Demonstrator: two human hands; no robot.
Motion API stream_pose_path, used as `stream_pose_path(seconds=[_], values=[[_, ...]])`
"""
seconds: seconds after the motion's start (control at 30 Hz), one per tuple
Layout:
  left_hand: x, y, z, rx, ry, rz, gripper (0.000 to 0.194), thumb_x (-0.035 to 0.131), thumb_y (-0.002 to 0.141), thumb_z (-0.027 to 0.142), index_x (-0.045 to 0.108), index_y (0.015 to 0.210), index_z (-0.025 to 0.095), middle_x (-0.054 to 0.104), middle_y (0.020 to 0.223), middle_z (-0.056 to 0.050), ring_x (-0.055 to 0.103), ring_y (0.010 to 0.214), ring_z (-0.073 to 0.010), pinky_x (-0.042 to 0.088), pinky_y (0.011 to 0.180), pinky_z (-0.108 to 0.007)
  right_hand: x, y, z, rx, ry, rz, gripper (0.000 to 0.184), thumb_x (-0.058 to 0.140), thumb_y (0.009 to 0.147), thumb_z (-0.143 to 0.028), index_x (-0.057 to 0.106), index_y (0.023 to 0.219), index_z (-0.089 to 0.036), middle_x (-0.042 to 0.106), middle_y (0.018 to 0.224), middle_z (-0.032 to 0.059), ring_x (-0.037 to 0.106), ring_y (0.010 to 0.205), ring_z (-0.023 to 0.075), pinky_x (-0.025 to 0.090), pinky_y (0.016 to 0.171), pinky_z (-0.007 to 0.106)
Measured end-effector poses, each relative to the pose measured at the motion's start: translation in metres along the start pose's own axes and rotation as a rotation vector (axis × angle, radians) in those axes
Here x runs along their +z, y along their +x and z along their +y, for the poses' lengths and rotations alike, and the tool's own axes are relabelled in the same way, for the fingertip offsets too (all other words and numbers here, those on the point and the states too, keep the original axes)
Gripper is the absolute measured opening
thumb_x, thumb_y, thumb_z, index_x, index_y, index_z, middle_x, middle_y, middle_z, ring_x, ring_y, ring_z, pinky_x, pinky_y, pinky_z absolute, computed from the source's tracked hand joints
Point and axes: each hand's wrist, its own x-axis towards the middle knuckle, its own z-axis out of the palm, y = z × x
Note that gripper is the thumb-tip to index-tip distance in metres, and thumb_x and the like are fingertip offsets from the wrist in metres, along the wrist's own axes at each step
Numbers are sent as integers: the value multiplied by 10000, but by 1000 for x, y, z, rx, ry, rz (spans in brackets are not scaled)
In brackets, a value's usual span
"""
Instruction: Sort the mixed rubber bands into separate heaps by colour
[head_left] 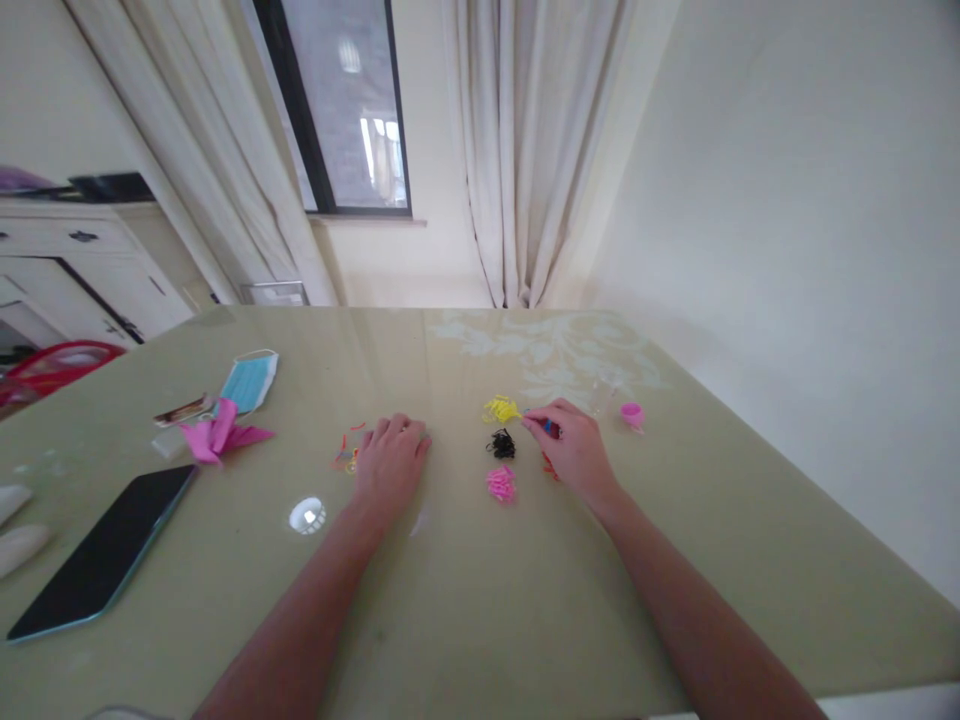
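Observation:
My right hand pinches a small yellow rubber band between thumb and forefinger, at the right edge of a yellow pile. Below that pile lie a black pile and a pink pile of similar small bands. Blue bits and red bits show partly from under my right hand. My left hand rests palm down on the table, fingers loosely bent and tips partly hidden. Just left of it is a scatter of mixed coloured bands, partly covered by the hand.
On the table are a small pink cup at right and a clear dome-shaped piece at left. Farther left lie a phone, a pink folded paper and a blue face mask. A wall borders the right side.

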Motion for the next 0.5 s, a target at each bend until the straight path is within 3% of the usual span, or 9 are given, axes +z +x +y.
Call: stream_pose_path(seconds=[0.2, 0.37, 0.5], values=[[2, 5, 1, 5, -81, -14, 234, 522, 1030, 227, 756, 1044, 229, 762, 1122, -118, 672, 1106, -314, 461, 943, -445, 16, 18, 7, 20, -136, -63, 178, 677, 994, -264, 844, 947, -227, 767, 922, 63, 685, 793, 194, 501, 732, 319], [-2, 6, 4, 29, -70, -9, 238, 492, 1041, 197, 729, 1023, 206, 770, 1112, -138, 682, 1111, -333, 468, 943, -461, 29, 38, 7, 51, -156, -59, 185, 672, 997, -231, 852, 957, -214, 779, 947, 84, 672, 767, 185, 487, 722, 312], [-6, 6, 8, 40, -333, 80, 211, 500, 1042, 205, 705, 997, 197, 778, 1026, -122, 708, 1001, -294, 510, 885, -416, 26, 33, 2, 66, -148, -38, 195, 662, 1005, -226, 852, 966, -214, 778, 957, 86, 679, 784, 195, 487, 737, 323]])
